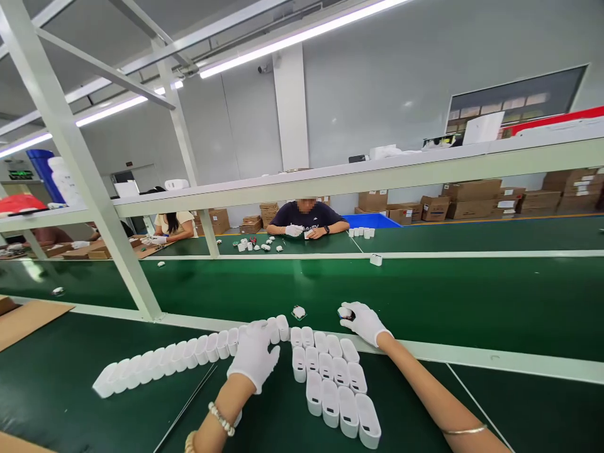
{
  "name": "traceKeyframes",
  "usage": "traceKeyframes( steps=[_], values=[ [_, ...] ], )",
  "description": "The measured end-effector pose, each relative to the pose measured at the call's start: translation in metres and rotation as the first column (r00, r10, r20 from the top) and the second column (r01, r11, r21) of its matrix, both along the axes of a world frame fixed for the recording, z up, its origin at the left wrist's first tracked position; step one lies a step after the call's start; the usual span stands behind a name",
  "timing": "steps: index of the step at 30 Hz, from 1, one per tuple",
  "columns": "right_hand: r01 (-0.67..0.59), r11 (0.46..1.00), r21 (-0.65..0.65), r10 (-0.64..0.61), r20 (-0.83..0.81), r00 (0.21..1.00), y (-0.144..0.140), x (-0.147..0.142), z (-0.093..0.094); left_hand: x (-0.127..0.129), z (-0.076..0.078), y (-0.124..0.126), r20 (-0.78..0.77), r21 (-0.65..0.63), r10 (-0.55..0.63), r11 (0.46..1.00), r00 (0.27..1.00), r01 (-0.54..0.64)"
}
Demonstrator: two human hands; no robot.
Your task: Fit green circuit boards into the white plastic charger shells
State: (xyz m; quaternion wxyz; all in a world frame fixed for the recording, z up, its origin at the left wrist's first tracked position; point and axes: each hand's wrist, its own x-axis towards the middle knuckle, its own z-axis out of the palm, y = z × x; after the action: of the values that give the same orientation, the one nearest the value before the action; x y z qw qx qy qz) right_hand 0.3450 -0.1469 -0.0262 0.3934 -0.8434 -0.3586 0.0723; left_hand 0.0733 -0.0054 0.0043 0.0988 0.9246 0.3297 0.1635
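The fingers of the right hand (364,321) are curled around a small white part (345,312) with a dark spot on it. The hand holds it at the edge of the green belt (425,296), just past the white rail (472,358).

The left hand (256,353) lies flat, fingers closed together, on a long row of white cases (155,362). The cases are small, rounded and open at the top. They stand side by side on the green table (70,371).

Between the hands are more white cases in short rows (335,387). Another small part (299,312) lies on the belt near the held one.

Far across the belt, a person in a dark shirt (306,219) works with little white parts. Brown boxes (472,198) are stacked behind.
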Motion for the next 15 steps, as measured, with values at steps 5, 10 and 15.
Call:
traceKeyframes(
  steps=[5,10,15],
  values=[
    [-0.066,0.994,0.086,0.074,-0.104,0.992,-0.004,0.005,-0.014,0.032,-0.001,-0.005,-0.124,0.080,-0.043,0.995,0.991,0.054],
    [-0.097,0.966,0.240,0.146,-0.194,0.970,0.002,0.003,-0.018,0.049,-0.010,-0.003,-0.120,0.122,-0.059,0.990,0.991,0.074],
    [-0.067,0.907,0.417,0.190,-0.261,0.947,0.005,0.004,-0.006,0.044,0.005,0.003,0.032,0.137,-0.074,0.988,0.997,0.069]
  ],
)
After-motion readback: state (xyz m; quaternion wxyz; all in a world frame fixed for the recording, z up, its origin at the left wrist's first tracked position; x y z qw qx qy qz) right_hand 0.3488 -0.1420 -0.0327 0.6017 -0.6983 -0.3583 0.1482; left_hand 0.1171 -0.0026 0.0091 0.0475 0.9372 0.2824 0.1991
